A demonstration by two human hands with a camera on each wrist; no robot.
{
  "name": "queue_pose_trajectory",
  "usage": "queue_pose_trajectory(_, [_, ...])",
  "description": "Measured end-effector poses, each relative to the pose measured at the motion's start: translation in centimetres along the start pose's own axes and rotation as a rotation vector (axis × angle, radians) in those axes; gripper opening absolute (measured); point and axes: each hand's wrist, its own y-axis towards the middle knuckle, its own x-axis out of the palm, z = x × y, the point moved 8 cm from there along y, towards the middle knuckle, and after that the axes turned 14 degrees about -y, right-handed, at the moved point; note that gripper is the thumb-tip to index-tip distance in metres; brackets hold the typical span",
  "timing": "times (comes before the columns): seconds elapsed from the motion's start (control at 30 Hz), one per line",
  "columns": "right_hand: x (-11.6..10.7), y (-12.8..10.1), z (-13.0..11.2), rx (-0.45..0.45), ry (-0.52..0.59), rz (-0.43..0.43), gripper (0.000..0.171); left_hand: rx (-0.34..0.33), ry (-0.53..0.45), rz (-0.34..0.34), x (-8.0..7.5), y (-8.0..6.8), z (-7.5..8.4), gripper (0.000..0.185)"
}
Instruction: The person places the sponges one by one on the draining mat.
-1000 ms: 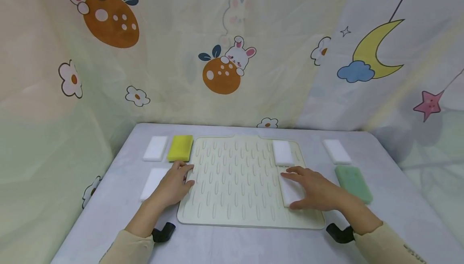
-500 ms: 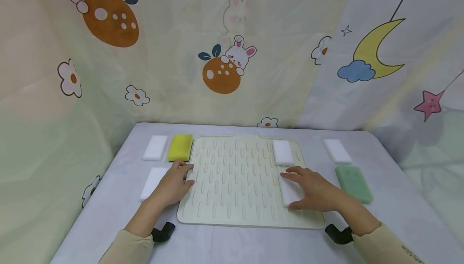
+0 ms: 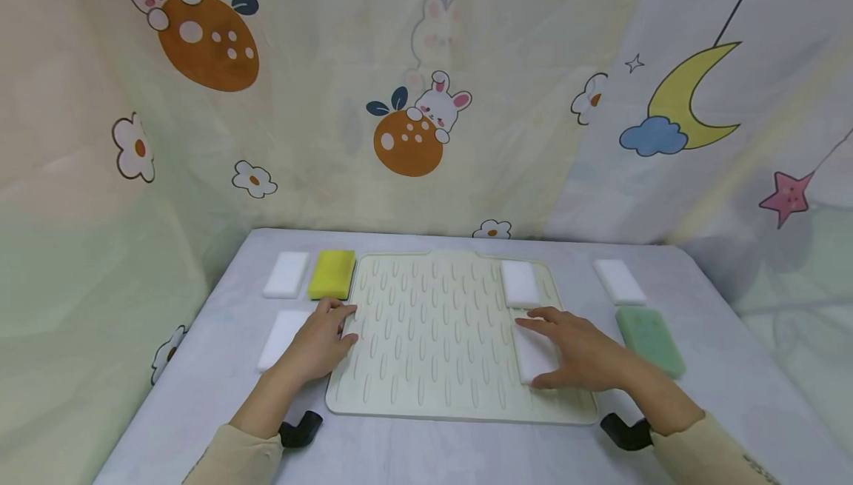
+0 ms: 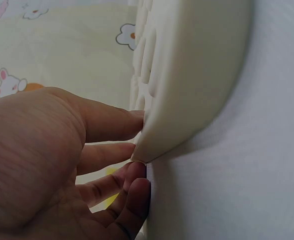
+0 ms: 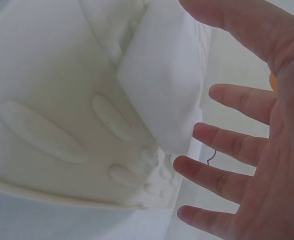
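Observation:
A cream mat [image 3: 426, 337] with raised oval bumps lies mid-table. My left hand [image 3: 323, 338] is at its left edge; in the left wrist view the fingertips [image 4: 132, 119] touch or nearly touch the mat's rim, fingers loosely bent. My right hand [image 3: 580, 348] is spread over a white sponge block [image 3: 533, 355] on the mat's right side. In the right wrist view the fingers [image 5: 232, 142] are straight and apart beside the white block [image 5: 162, 75]; whether the thumb touches it, I cannot tell. Another white block [image 3: 520, 283] lies just behind it on the mat.
Left of the mat are a yellow sponge [image 3: 332, 274] with a dark underside and two white blocks, one at the back [image 3: 286, 275]. Right of it lie a white block [image 3: 620, 281] and a green sponge [image 3: 649, 340]. A patterned curtain [image 3: 413, 203] hangs behind the table.

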Motion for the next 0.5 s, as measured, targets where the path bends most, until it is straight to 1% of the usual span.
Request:
queue_pose_trajectory(0.27, [-1.0, -0.6, 1.5, 0.031, 0.017, 0.018, 0.087, 0.003, -0.005, 0.002, 0.0, -0.1, 0.2, 0.054])
queue_pose_trajectory(0.5, [-2.2, -1.1, 3.0, 0.041, 0.036, 0.048, 0.085, -0.006, -0.005, 0.002, 0.0, -0.1, 0.1, 0.054])
